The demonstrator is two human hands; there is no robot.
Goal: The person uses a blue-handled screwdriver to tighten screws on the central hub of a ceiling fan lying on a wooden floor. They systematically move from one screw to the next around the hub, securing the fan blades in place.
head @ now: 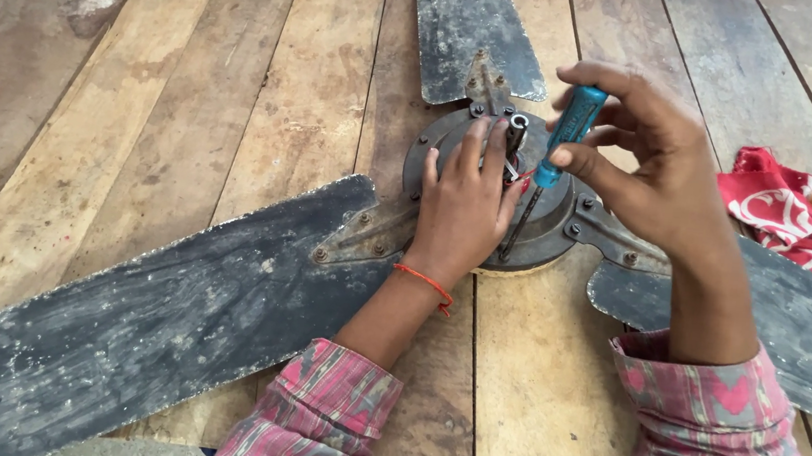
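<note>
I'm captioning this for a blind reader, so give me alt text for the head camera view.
A right hand holds a blue-handled screwdriver tip-down on the motor hub of a dusty three-bladed ceiling fan, which lies on a wooden plank surface. The left hand rests on the hub. A red patterned cloth lies to the right.

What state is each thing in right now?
Ceiling fan: lying flat on the wooden planks, dusty.
Screwdriver: tilted, tip down on the hub.
Right hand: gripping the screwdriver handle.
Left hand: pressed flat on the hub.
Red cloth: crumpled beside a blade.
</note>
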